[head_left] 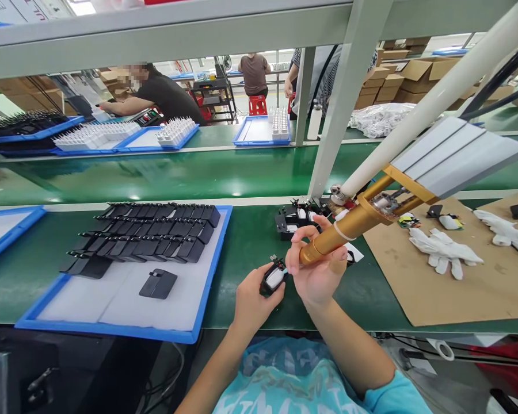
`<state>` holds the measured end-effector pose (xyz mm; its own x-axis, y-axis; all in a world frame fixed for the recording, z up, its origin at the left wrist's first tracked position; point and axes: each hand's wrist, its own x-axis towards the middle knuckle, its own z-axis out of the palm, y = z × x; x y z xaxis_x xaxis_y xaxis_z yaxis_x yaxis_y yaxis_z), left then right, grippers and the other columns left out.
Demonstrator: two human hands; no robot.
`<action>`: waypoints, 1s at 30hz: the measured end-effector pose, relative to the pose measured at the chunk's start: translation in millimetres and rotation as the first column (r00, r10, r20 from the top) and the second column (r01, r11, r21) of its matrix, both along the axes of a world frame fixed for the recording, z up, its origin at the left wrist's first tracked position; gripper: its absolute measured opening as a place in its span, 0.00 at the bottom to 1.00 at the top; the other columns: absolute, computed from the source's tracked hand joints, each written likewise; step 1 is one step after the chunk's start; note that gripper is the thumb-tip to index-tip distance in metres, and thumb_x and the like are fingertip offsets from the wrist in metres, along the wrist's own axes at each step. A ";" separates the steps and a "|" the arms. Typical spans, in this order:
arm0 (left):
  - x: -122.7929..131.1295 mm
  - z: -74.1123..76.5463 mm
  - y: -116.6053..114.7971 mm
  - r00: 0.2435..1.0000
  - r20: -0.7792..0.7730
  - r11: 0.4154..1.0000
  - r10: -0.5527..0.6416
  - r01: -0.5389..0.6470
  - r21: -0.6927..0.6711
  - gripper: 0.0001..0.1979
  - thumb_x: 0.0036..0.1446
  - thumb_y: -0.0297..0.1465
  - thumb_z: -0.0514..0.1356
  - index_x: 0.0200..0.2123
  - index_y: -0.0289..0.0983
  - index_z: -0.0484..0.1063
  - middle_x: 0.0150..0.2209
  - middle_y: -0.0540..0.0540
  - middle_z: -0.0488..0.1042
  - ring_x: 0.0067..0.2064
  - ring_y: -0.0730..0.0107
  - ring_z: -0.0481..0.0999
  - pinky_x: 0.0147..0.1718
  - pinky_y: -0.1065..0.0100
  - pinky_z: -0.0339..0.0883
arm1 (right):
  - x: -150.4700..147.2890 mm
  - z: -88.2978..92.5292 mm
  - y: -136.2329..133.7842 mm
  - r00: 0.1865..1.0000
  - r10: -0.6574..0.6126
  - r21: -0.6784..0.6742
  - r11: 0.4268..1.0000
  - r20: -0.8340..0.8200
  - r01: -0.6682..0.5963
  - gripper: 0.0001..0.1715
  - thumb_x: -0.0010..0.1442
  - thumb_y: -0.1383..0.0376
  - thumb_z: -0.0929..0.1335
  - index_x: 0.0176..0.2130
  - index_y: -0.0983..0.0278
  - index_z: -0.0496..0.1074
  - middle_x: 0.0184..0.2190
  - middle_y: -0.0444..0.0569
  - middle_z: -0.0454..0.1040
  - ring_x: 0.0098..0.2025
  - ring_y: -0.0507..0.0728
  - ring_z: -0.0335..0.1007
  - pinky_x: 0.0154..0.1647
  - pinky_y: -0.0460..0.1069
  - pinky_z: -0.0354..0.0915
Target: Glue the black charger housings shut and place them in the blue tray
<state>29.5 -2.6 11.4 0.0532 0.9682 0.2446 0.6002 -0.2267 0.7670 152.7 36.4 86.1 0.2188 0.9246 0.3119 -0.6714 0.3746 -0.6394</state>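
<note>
My left hand (252, 299) grips a small black part with a white insert (274, 278) just above the green bench. My right hand (317, 267) is wrapped round the gold barrel of a hanging power tool (349, 227), whose tip points down at the small part. The tool slants up to the right, joined to a white tube (435, 100). Behind my hands lies a small pile of similar black parts (296, 218). To the left a blue-rimmed white tray (125, 330) holds rows of black housings (155, 230) and one loose housing (158, 283).
A brown cardboard sheet (449, 287) at right carries white gloves (442, 250) and a few small parts. A grey frame post (341, 103) rises behind my hands. Across the green belt (176, 172) stand blue trays of white parts (112, 138); people work beyond, near stacked cartons (397, 75).
</note>
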 end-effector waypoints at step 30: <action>-45.0 -10.1 25.8 0.979 -0.127 0.978 -0.159 0.138 -0.157 0.23 0.57 0.39 0.61 0.56 0.41 0.69 0.56 0.44 0.72 0.56 0.59 0.71 0.56 0.59 0.64 | 9.7 -2.0 1.5 1.000 -0.018 -0.027 0.999 -0.007 0.017 0.26 0.58 0.42 0.60 0.48 0.55 0.65 0.29 0.40 0.70 0.12 0.46 0.58 0.12 0.45 0.55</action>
<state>-15.5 23.2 1.3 0.2224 0.9716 0.0809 0.6709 -0.2127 0.7104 162.3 37.8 84.1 0.2373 0.9285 0.2854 -0.6698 0.3692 -0.6442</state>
